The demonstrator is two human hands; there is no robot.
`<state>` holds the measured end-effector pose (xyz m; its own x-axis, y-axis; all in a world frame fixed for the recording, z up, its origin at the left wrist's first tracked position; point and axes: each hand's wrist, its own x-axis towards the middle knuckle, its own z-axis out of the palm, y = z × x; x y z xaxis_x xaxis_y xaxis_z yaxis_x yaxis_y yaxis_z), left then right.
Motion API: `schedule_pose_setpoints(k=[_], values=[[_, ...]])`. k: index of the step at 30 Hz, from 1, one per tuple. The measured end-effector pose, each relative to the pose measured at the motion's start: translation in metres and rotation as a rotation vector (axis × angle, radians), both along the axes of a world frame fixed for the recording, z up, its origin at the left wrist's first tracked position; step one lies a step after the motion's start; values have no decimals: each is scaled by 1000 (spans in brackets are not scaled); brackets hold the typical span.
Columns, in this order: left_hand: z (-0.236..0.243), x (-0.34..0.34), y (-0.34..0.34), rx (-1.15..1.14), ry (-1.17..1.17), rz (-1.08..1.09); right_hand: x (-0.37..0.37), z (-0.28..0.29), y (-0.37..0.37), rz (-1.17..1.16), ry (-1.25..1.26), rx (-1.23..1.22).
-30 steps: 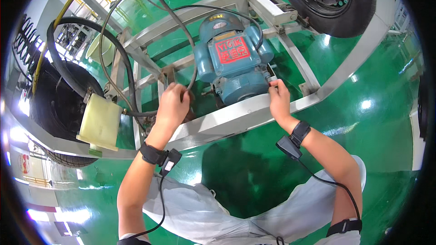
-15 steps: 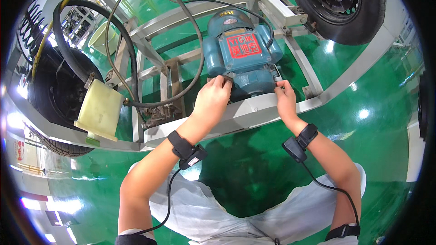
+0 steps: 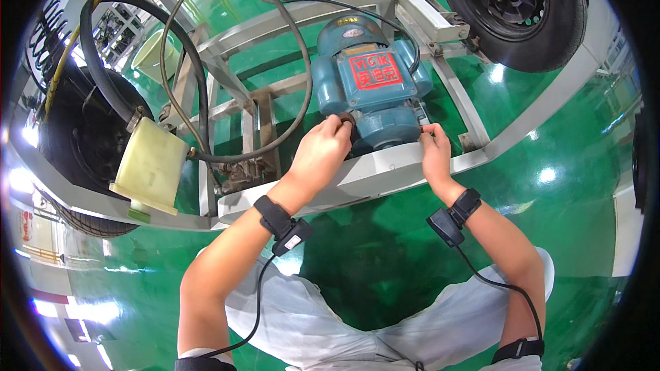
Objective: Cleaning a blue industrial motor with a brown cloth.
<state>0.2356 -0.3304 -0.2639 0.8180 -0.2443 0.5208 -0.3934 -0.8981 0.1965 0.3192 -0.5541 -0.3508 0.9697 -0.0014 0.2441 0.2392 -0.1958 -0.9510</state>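
Note:
A blue electric motor [image 3: 372, 99] with a red label on its box lies inside a silver-grey metal frame [image 3: 371, 172]. At the motor's near left corner is my left hand [image 3: 320, 150], its fingers closed around a small dark brown piece [image 3: 346, 121] mostly covered by them. My right hand [image 3: 435, 152] pinches at the motor's near right side, just above the frame's front beam; whatever lies between those fingertips is hidden. Both wrists carry black straps with small boxes and cables.
Black hoses [image 3: 302, 62] loop over the frame's left half. A yellowish plastic tank [image 3: 150, 166] hangs at the left, before a dark wheel [image 3: 75, 144]. Another wheel [image 3: 512, 10] stands at the far right. A pale bucket [image 3: 152, 56] sits behind on the green floor.
The motor appears slightly farther right in the picture, and both hands have shifted a little with it. The whole view has moved slightly too. Both grips look the same.

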Motion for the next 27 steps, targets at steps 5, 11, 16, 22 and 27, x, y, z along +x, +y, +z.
schedule_pose_setpoints(k=[5,11,16,22,27], values=[[8,-7,18,158,-11,-105,4,-9,-7,18,48,21],[15,-11,11,-345,108,125,1,-4,-4,-7,37,-17],[5,-1,2,43,-3,-29,3,-6,-3,12,-34,9],[7,-2,18,-431,190,141,-2,-1,-3,13,38,21],[-4,9,-8,-1099,160,324,1,-4,-2,2,3,26]])
